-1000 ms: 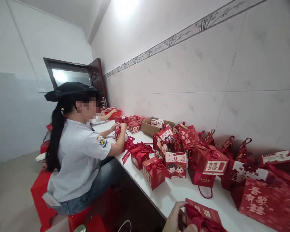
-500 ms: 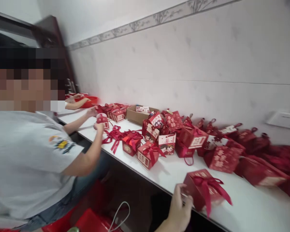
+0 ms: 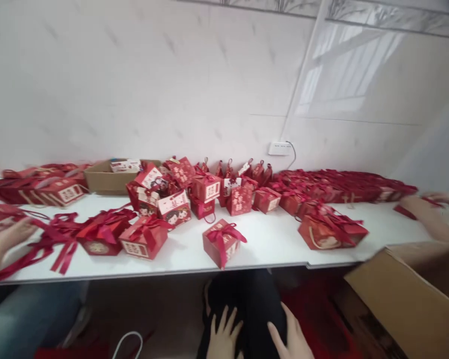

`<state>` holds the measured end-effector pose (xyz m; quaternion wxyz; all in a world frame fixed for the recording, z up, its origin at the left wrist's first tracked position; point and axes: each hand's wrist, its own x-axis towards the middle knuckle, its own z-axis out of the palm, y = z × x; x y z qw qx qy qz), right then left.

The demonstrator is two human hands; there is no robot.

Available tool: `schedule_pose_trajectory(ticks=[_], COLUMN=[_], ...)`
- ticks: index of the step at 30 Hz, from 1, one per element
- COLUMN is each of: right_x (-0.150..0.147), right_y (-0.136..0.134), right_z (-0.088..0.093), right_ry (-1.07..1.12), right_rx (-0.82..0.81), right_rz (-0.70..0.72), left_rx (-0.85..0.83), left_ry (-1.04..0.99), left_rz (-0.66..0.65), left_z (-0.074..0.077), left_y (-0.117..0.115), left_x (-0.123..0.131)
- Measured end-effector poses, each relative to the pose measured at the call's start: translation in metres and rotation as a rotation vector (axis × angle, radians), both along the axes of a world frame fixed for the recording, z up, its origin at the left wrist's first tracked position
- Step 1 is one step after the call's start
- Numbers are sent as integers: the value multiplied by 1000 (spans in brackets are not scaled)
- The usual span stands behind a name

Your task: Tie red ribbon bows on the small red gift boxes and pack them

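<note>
My left hand (image 3: 223,335) lies on my dark-clothed thigh with its fingers spread, holding nothing. At the other side of the lap, my right hand (image 3: 291,335) has thumb and fingers apart and is likewise bare. Above them, a red gift box (image 3: 221,240) with a ribbon bow sits tilted by the table's front edge, touched by neither hand. To its left are a red box (image 3: 144,238) with a bow and a darker bow-tied box (image 3: 102,234). A pair of bow-topped boxes (image 3: 331,232) stands to the right.
A white table (image 3: 262,254) runs along the wall, with rows of red boxes (image 3: 340,184) at the back. A brown carton (image 3: 107,180) stands among them. Loose ribbons (image 3: 65,234) lie left. Co-workers' hands (image 3: 13,234) work at both ends. A large carton (image 3: 415,294) is at right.
The view has swung right, from the co-worker at left to the table ahead. My visible hand has left the bow-tied gift box near the edge; both hands now show on my lap.
</note>
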<state>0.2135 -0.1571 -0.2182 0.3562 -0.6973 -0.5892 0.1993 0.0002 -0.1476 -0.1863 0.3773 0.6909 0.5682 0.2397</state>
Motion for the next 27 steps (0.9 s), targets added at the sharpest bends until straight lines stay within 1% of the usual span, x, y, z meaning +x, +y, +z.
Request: schedule_pose_trajectory(ticks=[1,3,5,6,7,8,9,11,13,14,16,17,19,20,21,23,25,27], right_x=[2,7,14,18,22,26,29,33,31,29,23,19,10,5,1,-9,-20,-31], right_y=[0,0,2,3,4,5,7,12,19,24,35,42,59,69,80,103,128,150], right_z=[7,19,23,23,21,18,15,11,15,21,39,51,77,90,103,124,140,153], right_ry=[-10,-26,-9,7,23,33,34,17,3,8,45,75,142,177,218,312,390,423], right_rx=[-22,-48,-73,-82,-86,-81,-64,2,95,143,230,267,335,354,356,297,182,91], right_rz=[26,57,76,92,114,140,165,212,259,285,351,382,436,451,456,468,511,541], left_rx=[-19,-56,-78,-85,-92,-97,-99,-86,-8,66,213,261,311,312,305,281,265,250], left_ry=[23,133,269,304,275,187,80,-158,-344,-413,-432,-418,-383,-358,-329,-266,-217,-189], left_rz=[-28,-70,-84,-60,-3,76,157,319,455,533,635,653,668,670,675,679,672,659], left_z=[-6,-17,-24,-25,-24,-21,-15,5,34,51,86,103,129,138,144,149,148,145], left_y=[-2,-7,-13,-15,-17,-18,-18,-15,-8,-3,11,20,38,48,57,72,83,88], left_x=[6,17,26,29,31,32,31,26,16,9,-5,-11,-21,-25,-27,-30,-31,-30])
